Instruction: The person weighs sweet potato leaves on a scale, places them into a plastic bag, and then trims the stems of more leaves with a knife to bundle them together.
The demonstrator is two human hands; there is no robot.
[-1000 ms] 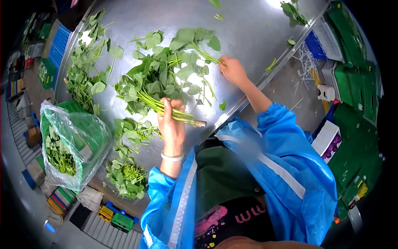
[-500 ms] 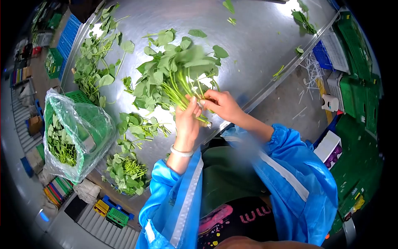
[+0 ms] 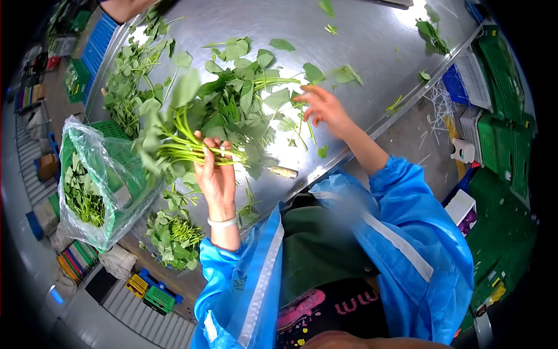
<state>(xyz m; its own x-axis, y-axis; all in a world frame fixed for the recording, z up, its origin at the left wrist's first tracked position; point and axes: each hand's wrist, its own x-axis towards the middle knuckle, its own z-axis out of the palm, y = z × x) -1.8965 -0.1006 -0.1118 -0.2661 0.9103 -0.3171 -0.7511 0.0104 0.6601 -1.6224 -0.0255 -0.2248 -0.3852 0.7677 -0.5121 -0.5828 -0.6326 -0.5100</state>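
Your left hand (image 3: 216,174) is clenched around a bunch of greens (image 3: 174,152). The fist grips the stems low down, so they lie side by side across your palm and the leaves fan out to the far left of it. Held by the stalks like that, the bunch stays together and the leaves take no squeezing. A pale bracelet (image 3: 224,221) sits on that wrist.

Your right hand (image 3: 325,107) is released, with the fingers spread and nothing in it. It hovers just over the near edge of the loose greens (image 3: 244,96), which lie spread on the steel table (image 3: 360,35) between your two hands. Their stems point roughly toward your right hand, so the stalk ends are the nearest part to its fingers.

A small pale tube (image 3: 283,171) lies on the table just to the right of your left hand, apart from the leaves. To the left of that hand, a clear bag (image 3: 87,174) lines a green crate (image 3: 110,132), its mouth open toward you and greens already inside. A smaller heap of greens (image 3: 171,232) lies below your left wrist at the table's edge, and another heap (image 3: 131,87) lies well beyond it.
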